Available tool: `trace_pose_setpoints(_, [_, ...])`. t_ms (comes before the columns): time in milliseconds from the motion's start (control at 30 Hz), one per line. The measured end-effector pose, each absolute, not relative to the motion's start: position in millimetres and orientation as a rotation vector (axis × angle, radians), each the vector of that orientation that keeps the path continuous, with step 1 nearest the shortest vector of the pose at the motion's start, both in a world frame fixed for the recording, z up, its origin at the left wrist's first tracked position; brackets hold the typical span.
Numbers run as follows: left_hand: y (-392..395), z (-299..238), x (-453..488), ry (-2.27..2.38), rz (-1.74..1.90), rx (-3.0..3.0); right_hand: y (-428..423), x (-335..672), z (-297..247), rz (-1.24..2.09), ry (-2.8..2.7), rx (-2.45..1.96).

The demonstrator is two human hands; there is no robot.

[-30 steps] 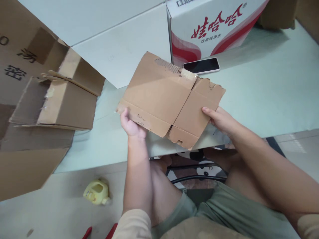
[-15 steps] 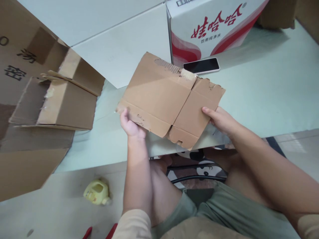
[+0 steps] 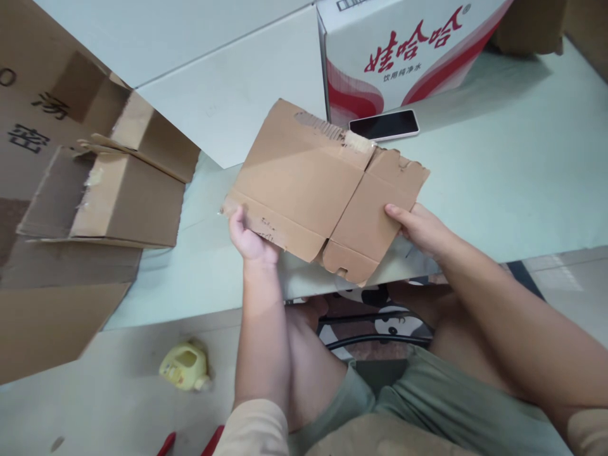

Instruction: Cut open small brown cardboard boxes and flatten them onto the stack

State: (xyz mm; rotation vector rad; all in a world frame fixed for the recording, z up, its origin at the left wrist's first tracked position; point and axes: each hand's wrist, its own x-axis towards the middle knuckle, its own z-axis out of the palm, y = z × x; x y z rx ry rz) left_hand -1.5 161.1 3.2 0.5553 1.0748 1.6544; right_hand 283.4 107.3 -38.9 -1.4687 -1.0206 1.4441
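Here both hands, left hand (image 3: 250, 239) and right hand (image 3: 422, 229), grip flattened cardboard (image 3: 313, 190).

Soft, even indoor light from above; no glare. A weak shadow lies on the worktop (image 3: 498, 158) under the cardboard sheet (image 3: 313, 183). Edges bend outward; focus is sharp.

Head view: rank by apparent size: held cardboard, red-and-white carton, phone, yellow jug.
1. held cardboard, though nearest the camera
2. red-and-white carton, cropped by the frame
3. phone and yellow jug: look alike, no ranking
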Motion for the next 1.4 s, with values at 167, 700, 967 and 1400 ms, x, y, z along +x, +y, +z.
trace_pose_setpoints(167, [162.2, 0.9, -3.4, 1.083, 1.655, 0.598, 107.4, 284.2, -40.8, 1.431, -1.041, -1.485])
trace_pose_setpoints(700, [160.8, 2.2, -2.7, 1.097, 1.641, 0.583, 106.9, 282.1, -40.1, 1.429, -1.020, -1.469])
trace_pose_setpoints(967, [161.6, 0.4, -3.6, 1.087, 1.656, 0.605, 107.3, 281.3, -39.0, 1.423, -1.042, -1.477])
trace_pose_setpoints(1400, [164.2, 2.1, -3.2, 1.102, 1.623, 0.564, 107.5, 282.4, -42.5, 1.413, -1.024, -1.474])
